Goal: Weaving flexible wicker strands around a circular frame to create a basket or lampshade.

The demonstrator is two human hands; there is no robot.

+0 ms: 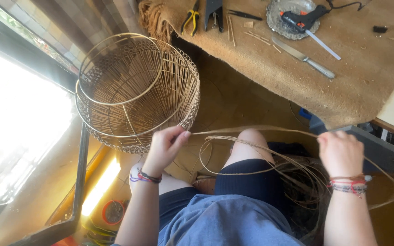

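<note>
Left hand [164, 146] pinched cane strand [251, 130]; right hand [340, 152] gripped its other end. Wicker basket [137, 91] just beside left hand.

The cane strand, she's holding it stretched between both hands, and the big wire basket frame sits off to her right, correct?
Not quite. The head view shows the wire basket frame on the left, above the left hand. The cane strand is indeed stretched between that hand and the right hand.

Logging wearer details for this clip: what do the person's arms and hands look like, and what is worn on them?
Both forearms are bare, with no sleeves or gloves. The left hand has a stack of thin cord bracelets at the wrist, dark with purple and red. The right hand has woven wristbands, red, brown and pale multicoloured. No rings or watch can be made out.
</note>
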